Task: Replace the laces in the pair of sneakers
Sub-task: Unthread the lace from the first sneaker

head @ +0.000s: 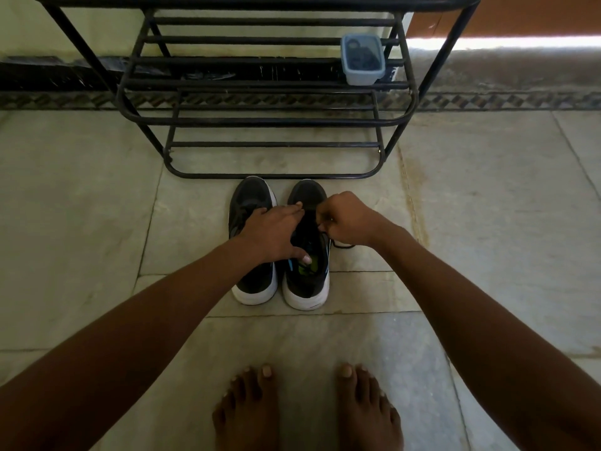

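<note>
Tile floor (97,206), sneakers (253,242) side by side, toes pointing far toward rack (260,125). Left hand (273,229) flat, fingers straight on right shoe; right hand (344,219) pinches lace (341,245).

A pale stone-tiled floor (81,222) with dark grout lines carries everything, edged at the far side by a patterned border strip (487,100). A black metal shoe rack (270,122) stands on it at the far centre. Just near of the rack sit two black sneakers with white soles, the left sneaker (252,281) and right sneaker (307,288) side by side, toes pointing away. A black lace (343,245) trails onto the tile right of them. Two bare feet (366,408) stand at the near edge.
</note>
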`<state>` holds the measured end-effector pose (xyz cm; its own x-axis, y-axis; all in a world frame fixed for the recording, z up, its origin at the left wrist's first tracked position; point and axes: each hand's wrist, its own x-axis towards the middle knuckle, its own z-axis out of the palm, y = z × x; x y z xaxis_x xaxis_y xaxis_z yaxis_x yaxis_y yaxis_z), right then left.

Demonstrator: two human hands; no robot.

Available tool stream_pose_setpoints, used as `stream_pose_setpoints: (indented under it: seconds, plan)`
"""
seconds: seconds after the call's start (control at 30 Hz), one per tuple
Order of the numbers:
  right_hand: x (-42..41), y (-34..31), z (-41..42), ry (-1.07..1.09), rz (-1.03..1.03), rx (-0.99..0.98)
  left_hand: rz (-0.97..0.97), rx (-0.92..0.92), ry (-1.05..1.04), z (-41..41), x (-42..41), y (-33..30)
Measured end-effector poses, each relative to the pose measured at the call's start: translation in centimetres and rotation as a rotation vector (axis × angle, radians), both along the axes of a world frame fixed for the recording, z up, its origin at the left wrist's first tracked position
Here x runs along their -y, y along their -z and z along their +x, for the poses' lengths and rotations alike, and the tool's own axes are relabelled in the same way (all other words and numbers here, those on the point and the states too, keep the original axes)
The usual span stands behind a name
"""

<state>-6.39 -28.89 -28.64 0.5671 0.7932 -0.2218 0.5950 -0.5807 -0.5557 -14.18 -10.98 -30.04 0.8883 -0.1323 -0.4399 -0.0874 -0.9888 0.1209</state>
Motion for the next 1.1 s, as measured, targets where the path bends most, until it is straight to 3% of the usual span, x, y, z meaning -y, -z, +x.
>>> stream_pose_setpoints:
  seconds: [0.07, 0.13, 0.27, 0.37, 0.43, 0.53, 0.6, 0.67, 0.77, 0.93, 1.0, 1.1]
  plan:
    - [0.4, 0.2, 0.1, 0.061, 0.065, 0.015, -0.002, 0.003, -0.002, 0.0, 0.1, 0.0]
    - [0.7, 0.5, -0.5, 0.261, 0.217, -0.056, -0.01, 0.0, 0.001, 0.0, 0.0, 0.0]
    - [1.3, -0.4, -1.3, 0.693, 0.733, -0.601, -0.004, -0.009, -0.001, -0.1, 0.0, -0.1]
    - [1.5, -1.3, -0.6, 0.78, 0.84, -0.845, 0.003, -0.025, -0.003, 0.0, 0.1, -0.2]
    - [1.4, -1.6, -0.1, 0.676, 0.711, -0.651, 0.01, -0.035, -0.008, 0.0, 0.1, -0.3]
    - [1.7, -1.1, 1.0, 0.275, 0.262, -0.041, 0.007, -0.036, -0.007, 0.0, 0.2, -0.3]
    - [1.6, -0.6, 1.7, 0.043, 0.025, 0.088, 0.004, -0.038, -0.005, 0.0, 0.3, -0.3]
    - [1.5, -0.3, 1.5, -0.031, -0.083, 0.12, 0.002, -0.043, -0.005, 0.0, 0.3, -0.3]
    - [1.3, -0.8, 0.6, 0.092, 0.066, 0.123, 0.0, -0.033, -0.009, 0.1, 0.1, -0.3]
    - [3.7, -0.3, -0.1, 0.699, 0.465, -0.195, -0.009, -0.017, -0.009, -0.2, 0.3, -0.1]
    - [4.4, 0.6, -0.5, 0.756, 0.398, -0.178, -0.061, -0.025, -0.021, -0.3, -0.1, -0.1]
    - [4.9, 2.4, -2.1, 0.732, 0.11, -0.036, -0.242, 0.026, -0.154, -0.2, -0.6, -0.5]
